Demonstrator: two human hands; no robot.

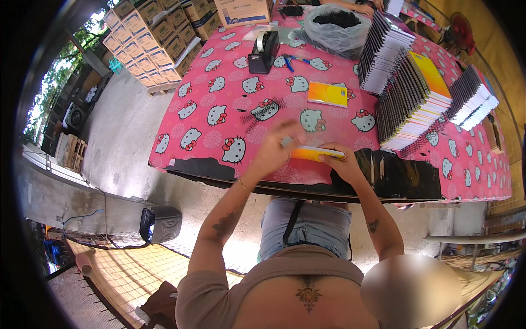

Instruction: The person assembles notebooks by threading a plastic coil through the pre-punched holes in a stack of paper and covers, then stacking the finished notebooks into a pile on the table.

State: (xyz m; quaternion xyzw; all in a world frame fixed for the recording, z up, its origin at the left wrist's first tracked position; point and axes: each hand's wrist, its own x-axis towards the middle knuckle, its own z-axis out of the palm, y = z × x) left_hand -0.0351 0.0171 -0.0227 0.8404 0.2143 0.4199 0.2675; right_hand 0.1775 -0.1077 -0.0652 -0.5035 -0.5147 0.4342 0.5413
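A small yellow-orange notebook (308, 153) is held low over the table near its front edge. My right hand (343, 163) grips its right end, thumb on the near side. My left hand (278, 143) is at the notebook's left end, its fingers smeared by motion, so whether they hold anything cannot be made out. Loose black spiral binding coils (263, 111) lie beyond my left hand. Another yellow-orange notebook (327, 94) lies flat farther back.
Tall stacks of spiral-bound notebooks (408, 107) stand at the right. A black tape dispenser (264, 52), blue-handled pliers (289, 63) and a clear bag of black coils (335, 33) are farther back. Cartons (150, 46) are piled at far left. Another person's hands (364, 7) show at the far edge.
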